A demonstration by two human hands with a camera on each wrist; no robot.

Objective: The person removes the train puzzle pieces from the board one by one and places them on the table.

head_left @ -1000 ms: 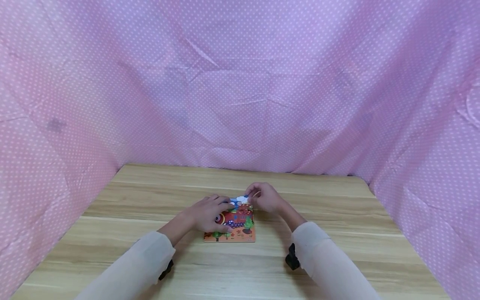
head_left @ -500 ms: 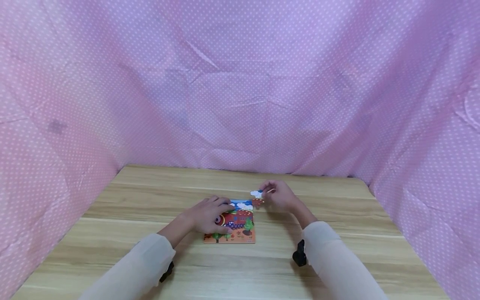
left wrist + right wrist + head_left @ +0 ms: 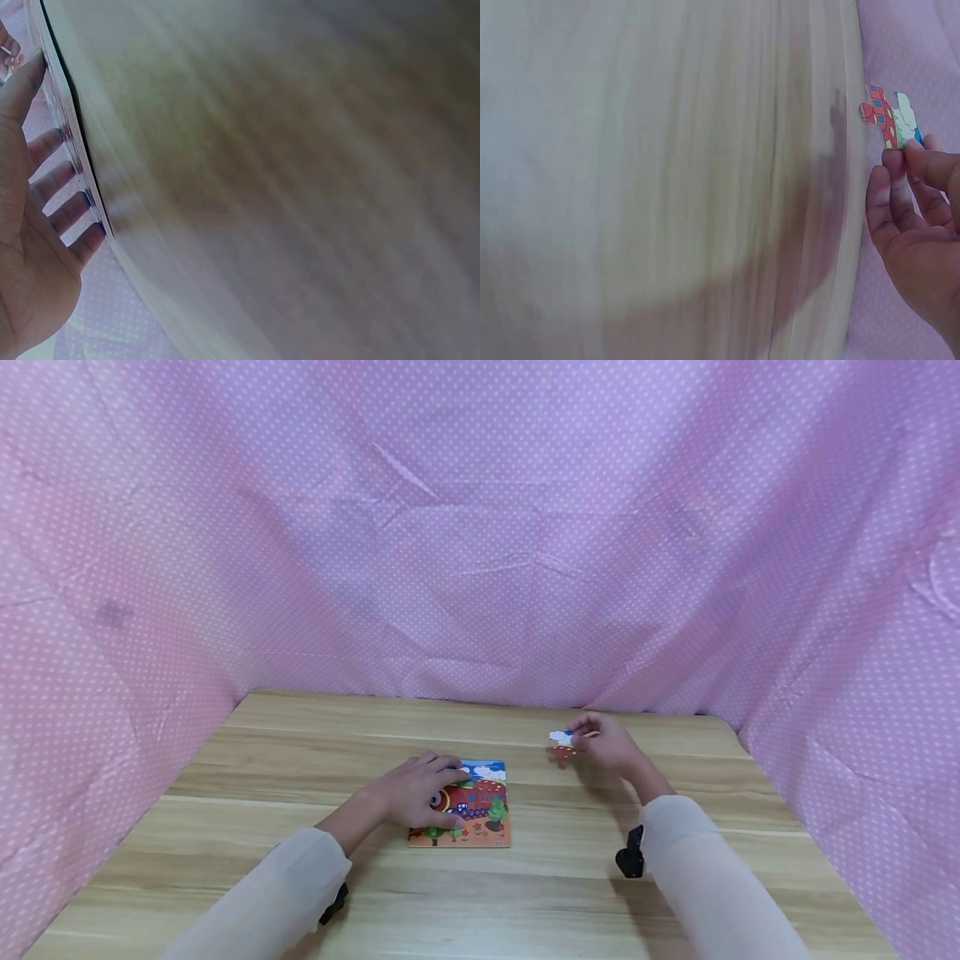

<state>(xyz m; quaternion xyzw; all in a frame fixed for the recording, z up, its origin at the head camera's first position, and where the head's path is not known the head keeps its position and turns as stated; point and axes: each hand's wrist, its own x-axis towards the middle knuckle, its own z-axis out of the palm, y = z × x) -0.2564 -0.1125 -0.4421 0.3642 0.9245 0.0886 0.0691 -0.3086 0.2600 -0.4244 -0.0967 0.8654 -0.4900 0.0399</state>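
A square jigsaw puzzle [image 3: 480, 837] with a red train, trees and clouds lies on the wooden table. My left hand [image 3: 422, 789] rests across its left part, fingers spread and pressing on its face. In the left wrist view the fingertips of that left hand [image 3: 37, 232] touch the puzzle's top surface. Off to the right and farther back, my right hand [image 3: 606, 745] pinches a puzzle piece [image 3: 561, 746] by its right edge, between thumb and fingers. The right wrist view shows this piece [image 3: 889, 120] with red brickwork, a white cloud and blue sky, raised over the table.
The light wood table [image 3: 315, 727] spreads around the puzzle on all sides. Pink dotted cloth [image 3: 480, 543] hangs behind and at both sides of it. A dark wrist device [image 3: 632, 853] sits under the right sleeve, another [image 3: 334, 903] under the left.
My right hand has pulled the puzzle piece from the puzzle's upper right and carried it right and farther back. My left hand has stayed in place on the puzzle.
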